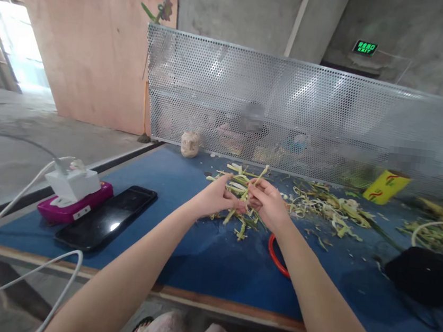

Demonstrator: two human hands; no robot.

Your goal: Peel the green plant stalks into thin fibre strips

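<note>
Forearms point(138, 263) are overhanging the table point(201, 270). The right hand point(268, 206) is pinching a stalk point(262, 173); the left hand point(217, 195) is curving beside it, its hold unclear. Work is looking part-done: scraps point(344, 212) are lying rightward, more stalks point(238, 187) underneath.

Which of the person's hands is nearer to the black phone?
The left hand. It is to the right of the black phone, not touching it; the right hand is farther right, beyond the left one.
</note>
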